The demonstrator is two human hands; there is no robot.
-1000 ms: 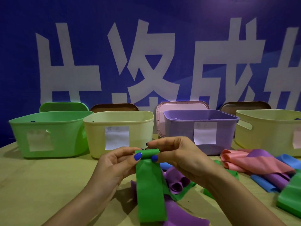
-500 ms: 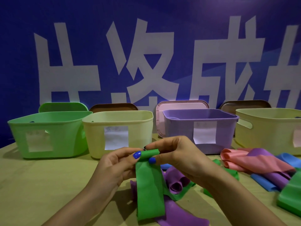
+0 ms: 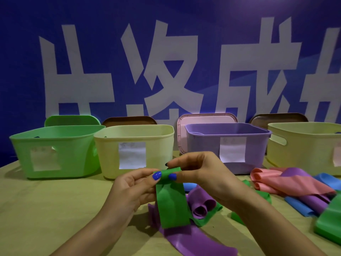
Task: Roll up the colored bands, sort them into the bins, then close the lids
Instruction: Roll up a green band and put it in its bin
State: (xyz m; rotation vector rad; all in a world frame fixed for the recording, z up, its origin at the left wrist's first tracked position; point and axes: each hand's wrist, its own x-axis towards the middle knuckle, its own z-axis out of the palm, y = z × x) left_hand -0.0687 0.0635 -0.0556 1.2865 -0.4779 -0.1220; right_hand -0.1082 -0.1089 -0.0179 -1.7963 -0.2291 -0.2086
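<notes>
As we pinch the green band [image 3: 172, 204] in both hands' grip, left hand [image 3: 132, 189] and right hand [image 3: 201, 174], its rolled top lies crosswise, its tail hanging toward the desk [image 3: 46, 209].

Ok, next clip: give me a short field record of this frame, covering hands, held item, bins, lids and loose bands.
left hand: pinches roll's left end
right hand: pinches roll's right end
held item: green band, top rolled, tail hanging
bins: green bin, cream bin, purple bin, second cream bin, all open
lids: upright behind bins
loose bands: pink band, purple, blue, green on table
</notes>
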